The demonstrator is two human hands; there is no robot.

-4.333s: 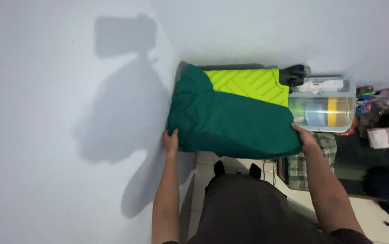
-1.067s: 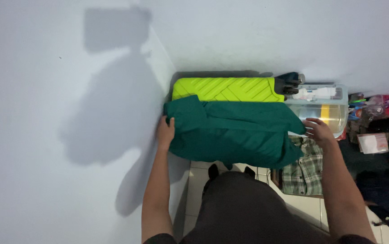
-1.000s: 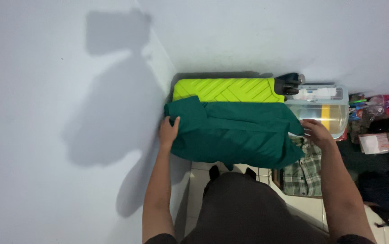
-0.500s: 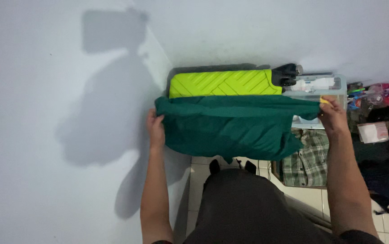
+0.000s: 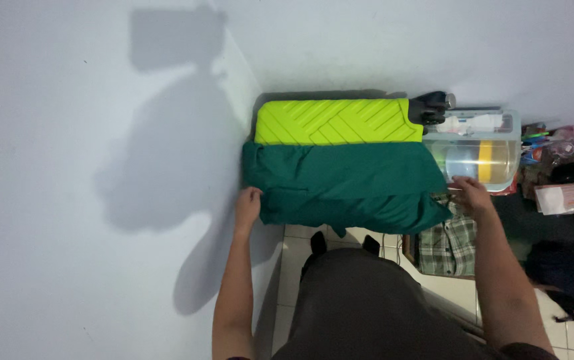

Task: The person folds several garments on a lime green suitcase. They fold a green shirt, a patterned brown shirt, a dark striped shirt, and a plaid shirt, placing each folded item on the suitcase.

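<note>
A pale tiled floor [image 5: 300, 267] meets white walls [image 5: 100, 167] in a corner, where a lime-green ribbed suitcase [image 5: 337, 122] lies on its side. Off the suitcase's right end sits a clear plastic storage box [image 5: 480, 150] with blue and yellow contents, beside a plaid cloth [image 5: 443, 243] and a white packet [image 5: 559, 198]. A folded dark green garment [image 5: 343, 183] lies along the suitcase's near edge. The left hand [image 5: 248, 205] pinches its left edge; the right hand [image 5: 470, 195] grips its right edge, fingers curled.
</note>
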